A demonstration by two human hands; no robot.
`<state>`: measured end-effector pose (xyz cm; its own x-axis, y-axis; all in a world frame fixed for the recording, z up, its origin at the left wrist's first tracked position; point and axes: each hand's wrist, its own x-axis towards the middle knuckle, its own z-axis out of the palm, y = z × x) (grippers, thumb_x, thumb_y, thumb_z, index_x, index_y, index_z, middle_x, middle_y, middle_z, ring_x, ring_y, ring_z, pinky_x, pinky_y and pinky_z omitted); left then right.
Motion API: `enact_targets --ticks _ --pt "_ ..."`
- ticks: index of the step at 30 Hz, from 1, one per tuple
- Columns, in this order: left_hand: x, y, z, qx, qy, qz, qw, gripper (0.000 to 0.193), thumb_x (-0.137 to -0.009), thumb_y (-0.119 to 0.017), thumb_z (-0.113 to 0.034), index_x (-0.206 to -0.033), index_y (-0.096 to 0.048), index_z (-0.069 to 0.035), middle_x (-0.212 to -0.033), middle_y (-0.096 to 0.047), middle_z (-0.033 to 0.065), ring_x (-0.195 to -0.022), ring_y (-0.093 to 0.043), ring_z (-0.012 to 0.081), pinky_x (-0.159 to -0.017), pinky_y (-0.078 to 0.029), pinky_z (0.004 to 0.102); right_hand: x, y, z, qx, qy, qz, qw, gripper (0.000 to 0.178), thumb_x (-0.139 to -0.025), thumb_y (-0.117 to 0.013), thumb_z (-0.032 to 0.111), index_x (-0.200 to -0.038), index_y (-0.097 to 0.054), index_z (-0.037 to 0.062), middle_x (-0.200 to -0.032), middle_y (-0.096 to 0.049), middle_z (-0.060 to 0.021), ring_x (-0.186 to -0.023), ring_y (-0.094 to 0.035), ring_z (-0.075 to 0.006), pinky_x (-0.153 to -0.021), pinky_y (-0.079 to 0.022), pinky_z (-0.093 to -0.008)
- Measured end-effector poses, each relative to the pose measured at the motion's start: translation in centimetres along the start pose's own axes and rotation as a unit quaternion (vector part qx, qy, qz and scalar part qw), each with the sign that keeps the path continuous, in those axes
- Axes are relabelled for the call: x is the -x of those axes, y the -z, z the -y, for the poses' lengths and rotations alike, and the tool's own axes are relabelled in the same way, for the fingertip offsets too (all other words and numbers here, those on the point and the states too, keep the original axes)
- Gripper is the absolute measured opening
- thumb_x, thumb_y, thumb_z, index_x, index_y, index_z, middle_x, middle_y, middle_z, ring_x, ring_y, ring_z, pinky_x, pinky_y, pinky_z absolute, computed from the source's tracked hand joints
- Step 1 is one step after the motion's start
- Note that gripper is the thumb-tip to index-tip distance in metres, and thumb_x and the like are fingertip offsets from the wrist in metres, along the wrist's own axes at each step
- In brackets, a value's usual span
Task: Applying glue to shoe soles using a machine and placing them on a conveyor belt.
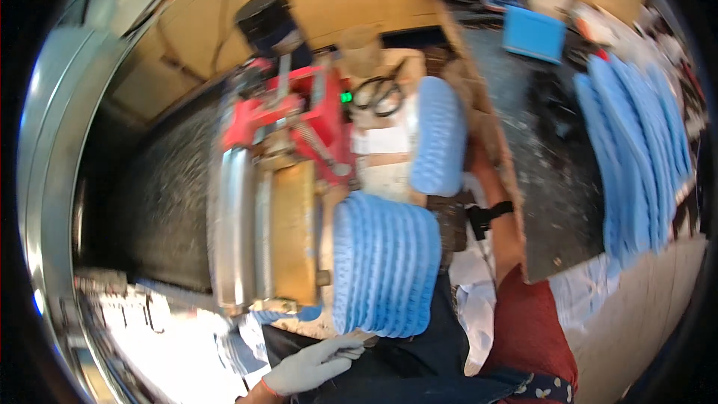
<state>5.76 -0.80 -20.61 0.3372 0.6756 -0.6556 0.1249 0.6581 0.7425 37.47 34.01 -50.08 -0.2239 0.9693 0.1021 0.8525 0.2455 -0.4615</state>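
My left hand (318,364), in a pale glove, is at the lower edge with its fingers stretched out and no object in it. Just beyond its fingertips sits a stack of blue, bumpy, sole-shaped pads (385,265). My right arm reaches forward from the right, with a red sleeve and a black wristband. The right hand (476,146) is at a single blue pad (439,135) and seems to hold it by its right side; the fingers are mostly hidden behind it. Left of the stack stands a red machine (325,116) with a metal roller (239,232) and a yellowish plate (294,232).
Black-handled scissors (380,96) lie behind the stack, near a beige cup (360,51). A black container (273,26) stands at the back. On the dark right table (553,172) are more blue pads (636,157) and a blue box (533,34). A dark surface (161,194) lies left.
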Motion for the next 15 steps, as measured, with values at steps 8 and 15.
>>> enact_targets --ticks 8,15 --pt "5.9 7.0 0.5 -0.126 -0.058 -0.138 0.981 0.036 -0.094 -0.054 -0.02 -0.124 -0.054 0.0 -0.113 -0.061 0.0105 -0.107 -0.058 0.0179 -0.095 -0.045 0.0306 2.8 5.2 0.4 -0.203 0.072 0.004 0.976 0.051 -0.086 -0.059 0.003 -0.135 -0.045 0.0043 -0.138 -0.045 -0.0199 -0.126 -0.045 -0.0377 -0.103 -0.038 -0.0434" --pt "5.8 17.8 -8.5 -0.201 -0.158 -0.352 0.901 0.032 -0.092 -0.05 -0.02 -0.115 -0.061 -0.001 -0.098 -0.068 0.014 -0.091 -0.066 0.0226 -0.077 -0.052 0.033 14.5 12.2 9.0 -0.18 -0.034 -0.013 0.983 0.045 -0.092 -0.055 0.006 -0.135 -0.045 0.0032 -0.138 -0.046 -0.0141 -0.127 -0.045 -0.0271 -0.102 -0.038 -0.0356"
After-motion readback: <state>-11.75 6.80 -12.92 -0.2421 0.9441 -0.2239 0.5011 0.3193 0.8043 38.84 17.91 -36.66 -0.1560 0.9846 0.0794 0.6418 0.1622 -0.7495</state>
